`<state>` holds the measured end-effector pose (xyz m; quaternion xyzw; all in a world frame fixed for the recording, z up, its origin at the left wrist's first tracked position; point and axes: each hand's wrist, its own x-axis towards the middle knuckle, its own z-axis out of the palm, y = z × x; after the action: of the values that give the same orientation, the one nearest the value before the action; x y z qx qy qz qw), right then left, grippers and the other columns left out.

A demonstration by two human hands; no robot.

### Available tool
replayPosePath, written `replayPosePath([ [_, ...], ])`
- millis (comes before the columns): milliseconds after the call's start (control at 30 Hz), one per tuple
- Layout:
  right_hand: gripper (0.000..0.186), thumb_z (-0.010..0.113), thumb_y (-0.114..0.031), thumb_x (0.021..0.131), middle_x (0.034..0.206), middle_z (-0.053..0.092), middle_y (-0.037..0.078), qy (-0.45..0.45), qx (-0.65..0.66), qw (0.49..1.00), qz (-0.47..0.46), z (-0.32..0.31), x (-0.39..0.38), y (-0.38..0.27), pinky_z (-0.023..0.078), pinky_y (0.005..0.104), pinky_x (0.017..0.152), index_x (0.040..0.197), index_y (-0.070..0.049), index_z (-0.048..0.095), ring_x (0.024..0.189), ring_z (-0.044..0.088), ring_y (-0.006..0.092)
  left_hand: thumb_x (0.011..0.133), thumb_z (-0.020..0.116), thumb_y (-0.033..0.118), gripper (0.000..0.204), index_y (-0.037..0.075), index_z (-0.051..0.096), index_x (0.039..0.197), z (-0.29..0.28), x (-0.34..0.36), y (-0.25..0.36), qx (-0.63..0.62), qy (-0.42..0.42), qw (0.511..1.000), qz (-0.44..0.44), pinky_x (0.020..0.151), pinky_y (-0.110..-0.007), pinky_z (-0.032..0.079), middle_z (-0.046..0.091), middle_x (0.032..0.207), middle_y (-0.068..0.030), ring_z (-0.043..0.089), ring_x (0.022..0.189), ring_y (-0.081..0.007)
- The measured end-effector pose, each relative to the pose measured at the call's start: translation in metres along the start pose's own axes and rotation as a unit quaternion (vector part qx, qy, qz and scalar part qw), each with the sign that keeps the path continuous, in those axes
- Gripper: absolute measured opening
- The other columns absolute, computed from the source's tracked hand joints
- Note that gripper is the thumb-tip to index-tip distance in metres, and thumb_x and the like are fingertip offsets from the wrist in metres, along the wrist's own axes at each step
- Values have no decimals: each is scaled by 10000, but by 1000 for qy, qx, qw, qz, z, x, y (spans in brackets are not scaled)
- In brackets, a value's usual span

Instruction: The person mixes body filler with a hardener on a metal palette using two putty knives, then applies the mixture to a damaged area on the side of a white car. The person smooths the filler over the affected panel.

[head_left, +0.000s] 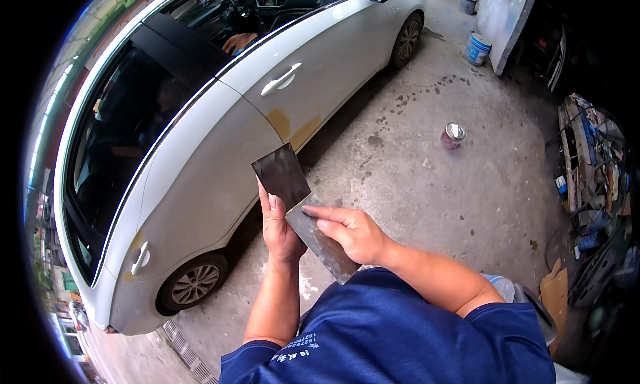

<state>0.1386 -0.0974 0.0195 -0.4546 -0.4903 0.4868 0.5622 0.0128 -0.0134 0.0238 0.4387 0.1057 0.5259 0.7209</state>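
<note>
My left hand [277, 231] is closed on a dark, thin, square sheet [280, 174], held up in front of the car with thumb and fingers along its lower edge. My right hand [350, 234] grips a longer grey flat plate [327, 257], index finger and thumb on its face. The plate's upper end meets or overlaps the lower corner of the dark sheet; whether they are joined I cannot tell. Behind them stands a white car [200, 157] with yellowish patches [300, 134] on the lower door panel.
A can [453, 137] stands on the concrete floor [400, 184]. A blue-and-white bucket [477, 51] and a grey bucket [467, 4] are near a pale panel [500, 24]. A cluttered rack [580, 151] lines the right side, with cardboard [553, 297] near me. A floor grate [187, 347] lies at lower left.
</note>
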Motion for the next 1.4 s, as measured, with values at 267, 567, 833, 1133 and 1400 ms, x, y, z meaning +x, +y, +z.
replayPosePath([
  [267, 320, 498, -99, 946, 1145, 669, 132, 53, -85, 993, -64, -26, 26, -18, 469, 270, 916, 1229, 9, 600, 1047, 613, 144, 1008, 373, 129, 488, 146, 275, 1485, 2, -6, -6, -62, 15, 997, -41, 1091, -433, 353, 406, 1448, -114, 430, 1308, -274],
  [567, 260, 565, -70, 890, 869, 685, 157, 68, -267, 944, -180, -48, 23, -28, 518, 323, 676, 1126, -50, 672, 759, 676, 255, 998, 398, 146, 462, 106, 335, 1454, -1, -13, 5, 24, -29, 993, -113, 1088, -425, 361, 437, 1425, -128, 444, 1300, -272],
  [833, 326, 648, -112, 834, 648, 542, 76, 51, -378, 884, -270, -57, 10, -7, 474, 365, 489, 1140, -218, 687, 535, 564, 267, 995, 468, 243, 542, 64, 299, 1478, -14, -10, 29, 96, -141, 956, -240, 922, -363, 466, 472, 1382, -98, 484, 1242, -220],
  [1133, 326, 660, -118, 822, 641, 534, 85, 7, -407, 868, -284, -65, 11, -5, 470, 365, 479, 1133, -212, 689, 530, 571, 269, 954, 526, 372, 667, 47, 277, 1480, -32, -15, 40, 105, -179, 914, -349, 866, -382, 514, 485, 1346, -138, 526, 1196, -262],
  [1400, 283, 540, -100, 936, 903, 687, 121, 72, -170, 971, -153, -44, 16, -3, 503, 287, 710, 1198, -66, 640, 777, 641, 165, 1022, 349, 430, 608, 68, 241, 1498, -29, -34, 9, 156, -135, 921, -330, 939, -376, 459, 486, 1359, -114, 507, 1206, -218],
])
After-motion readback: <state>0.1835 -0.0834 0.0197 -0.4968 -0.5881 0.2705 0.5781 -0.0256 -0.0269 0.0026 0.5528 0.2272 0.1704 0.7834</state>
